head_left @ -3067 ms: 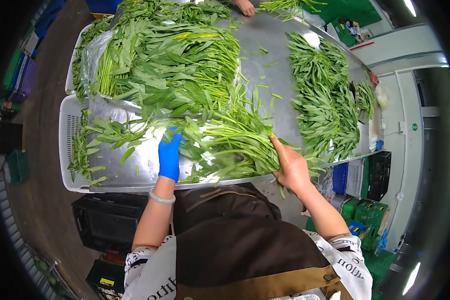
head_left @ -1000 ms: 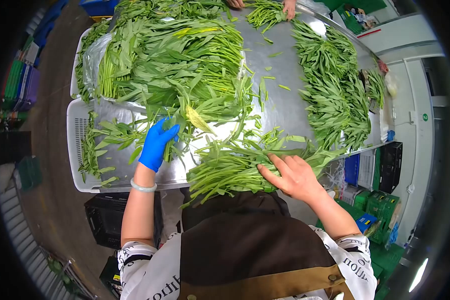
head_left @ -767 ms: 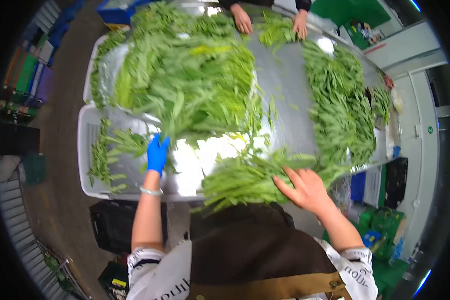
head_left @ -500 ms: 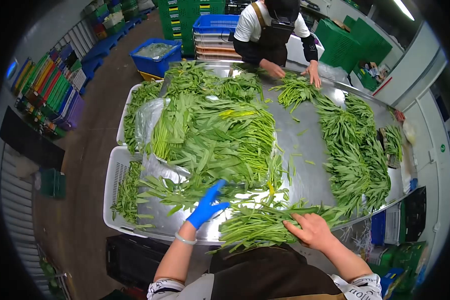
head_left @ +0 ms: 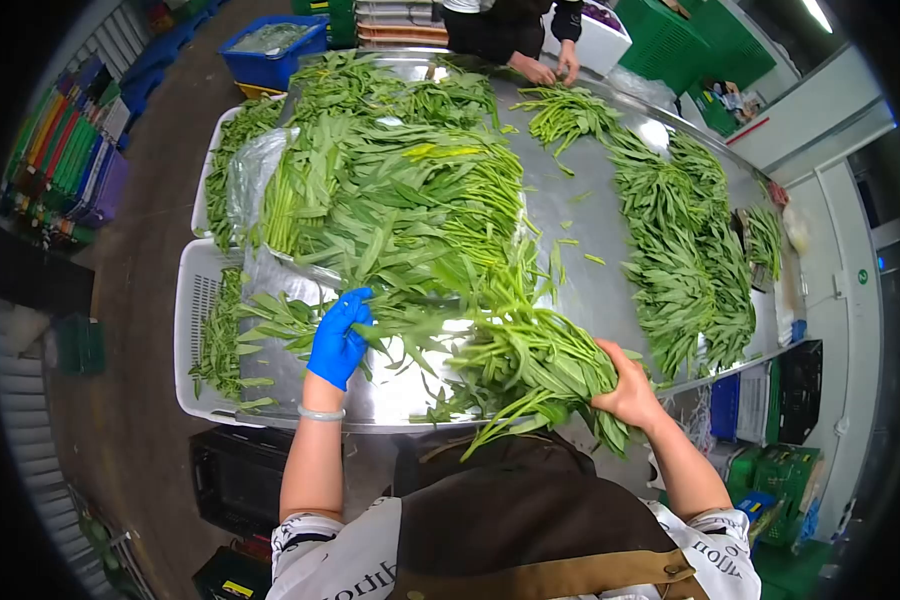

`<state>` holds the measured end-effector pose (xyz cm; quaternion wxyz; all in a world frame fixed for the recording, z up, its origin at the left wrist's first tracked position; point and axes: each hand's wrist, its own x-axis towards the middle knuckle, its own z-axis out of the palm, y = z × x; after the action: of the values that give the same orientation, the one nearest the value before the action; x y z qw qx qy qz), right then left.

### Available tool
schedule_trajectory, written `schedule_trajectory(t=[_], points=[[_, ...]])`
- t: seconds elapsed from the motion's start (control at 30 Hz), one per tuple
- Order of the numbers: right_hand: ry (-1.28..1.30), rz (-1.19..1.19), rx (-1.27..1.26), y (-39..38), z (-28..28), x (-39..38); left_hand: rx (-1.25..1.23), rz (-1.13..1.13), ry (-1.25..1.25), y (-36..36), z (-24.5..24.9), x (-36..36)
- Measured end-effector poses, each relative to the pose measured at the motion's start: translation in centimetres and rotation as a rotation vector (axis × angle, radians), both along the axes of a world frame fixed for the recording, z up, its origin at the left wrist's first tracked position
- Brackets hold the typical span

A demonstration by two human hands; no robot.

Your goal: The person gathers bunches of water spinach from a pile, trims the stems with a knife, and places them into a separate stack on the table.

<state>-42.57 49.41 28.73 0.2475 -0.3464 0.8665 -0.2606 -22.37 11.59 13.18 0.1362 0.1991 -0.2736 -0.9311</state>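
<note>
At the table's [head_left: 390, 402] near edge, the bare right hand [head_left: 630, 390] is clamped around a bundle of green stalks [head_left: 535, 365], whose ends hang over the rim. Toward the near left corner, the blue-gloved left hand [head_left: 338, 338] has its fingers closed on loose stalks [head_left: 280, 322]. Beyond lies the big heap [head_left: 410, 200]. Sorted greens [head_left: 680, 270] line the right edge. A co-worker's hands [head_left: 545, 70] rest at the far edge.

The tabletop [head_left: 580, 250] is shiny, smooth metal. The leafy greens [head_left: 410, 200] look soft and a bit glossy. The left hand [head_left: 338, 338] wears a smooth blue rubber glove, and the white crate [head_left: 195, 310] is plastic.
</note>
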Motion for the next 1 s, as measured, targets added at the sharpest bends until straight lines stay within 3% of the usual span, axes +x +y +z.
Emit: schedule_trajectory(t=[0.03,0.13,0.2,0.23,0.27,0.3,0.33,0.37,0.4,0.43,0.57,0.63,0.7,0.8,0.83,0.87,0.9,0.93,1.0], points=[[-0.103,-0.039,-0.007,0.0,-0.2,0.2,-0.117,0.039,-0.127,1.3,1.7,-0.2],[-0.344,-0.115,-0.017,-2.1,-1.0,1.6,-0.023,-0.172,0.047,6.6,3.7,-3.2],[-0.397,-0.083,0.041,-3.3,-1.6,2.1,-0.634,-0.274,0.024,9.1,1.8,-4.0],[-0.422,-0.065,0.069,-3.5,-1.9,2.0,-0.654,-0.279,-0.057,9.5,1.4,-4.4],[-0.388,-0.045,0.063,-3.1,-2.4,1.8,-1.197,-0.377,-0.411,7.2,0.9,-4.7],[-0.414,-0.069,0.054,-2.9,-2.1,1.5,-0.380,-0.046,-0.202,4.4,-3.1,-4.2],[-0.441,-0.093,0.049,-2.7,-1.5,1.2,-0.141,0.112,-0.103,1.2,-3.4,-2.4],[-0.468,-0.115,0.045,-2.4,-1.1,0.8,-0.265,0.326,-0.153,-0.7,-4.0,-1.5],[-0.517,-0.134,-0.030,-1.6,-2.1,0.5,-0.280,0.414,-0.172,-2.6,-5.5,-0.7],[-0.556,-0.151,-0.040,-1.6,-2.1,0.4,-0.327,0.393,-0.238,-3.2,-3.8,-0.2],[-0.794,-0.276,-0.076,-2.6,-2.3,0.8,-0.405,-0.142,-0.179,1.5,4.0,-2.1],[-0.893,-0.293,-0.091,-3.6,-2.7,1.1,-0.559,-0.214,-0.018,6.1,5.0,-3.4],[-0.932,-0.277,-0.070,-4.0,-3.2,1.3,-0.966,-0.239,-0.009,9.8,4.9,-4.0],[-0.957,-0.282,-0.031,-4.0,-3.2,1.1,-0.395,-0.313,-0.314,8.9,0.7,-4.4],[-0.915,-0.297,-0.035,-3.7,-3.0,0.8,-0.414,-0.199,-0.352,6.4,2.3,-4.0],[-0.875,-0.313,-0.038,-3.3,-2.8,0.6,-0.575,0.052,-0.163,4.2,2.3,-3.7],[-0.836,-0.328,-0.041,-3.0,-2.5,0.6,-0.375,0.121,-0.347,1.7,1.2,-2.5],[-0.770,-0.328,-0.026,-2.8,-2.3,0.7,-0.167,0.176,-0.181,-1.5,-1.3,-0.9],[-0.704,-0.349,-0.003,-3.0,-2.2,0.9,-0.281,0.332,-0.156,-3.2,0.3,0.0]])
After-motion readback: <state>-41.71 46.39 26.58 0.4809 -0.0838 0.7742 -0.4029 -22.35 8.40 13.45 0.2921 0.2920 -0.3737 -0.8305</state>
